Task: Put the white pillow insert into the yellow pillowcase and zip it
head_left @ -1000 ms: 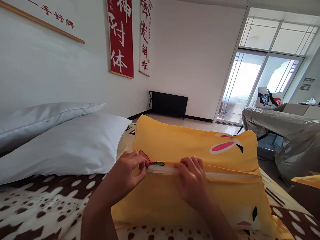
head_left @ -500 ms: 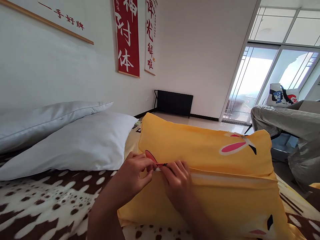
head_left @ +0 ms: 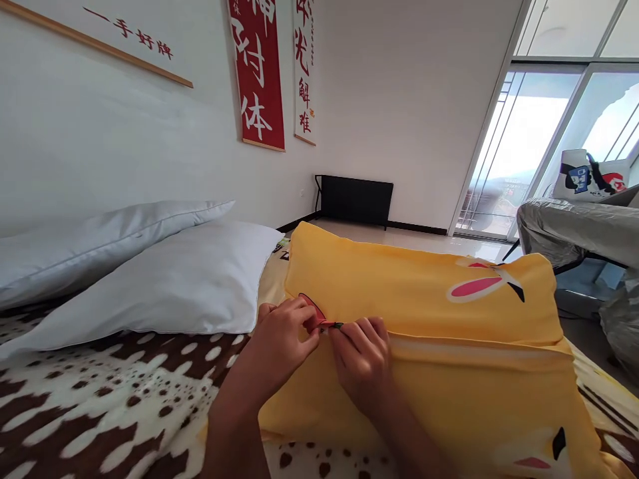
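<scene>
A plump yellow pillow in a case with bunny-ear prints lies on the brown and white spotted blanket. A seam or opening runs across its middle. At the left part of that seam, my left hand pinches the fabric edge beside a red printed patch. Close to its right, my right hand has its fingers curled on the same edge. A small gap with a dark and red bit of fabric shows between the two hands. The fingertips partly hide what they grip.
Two white pillows lie on the bed at the left. A black folded panel leans by the far wall. At the right stands a plastic-covered table with a printed bag on it.
The camera view has shifted slightly, so the scene sits a little further right. Both hands stay at the seam, with the left fingertips slightly closer together on the fabric.
</scene>
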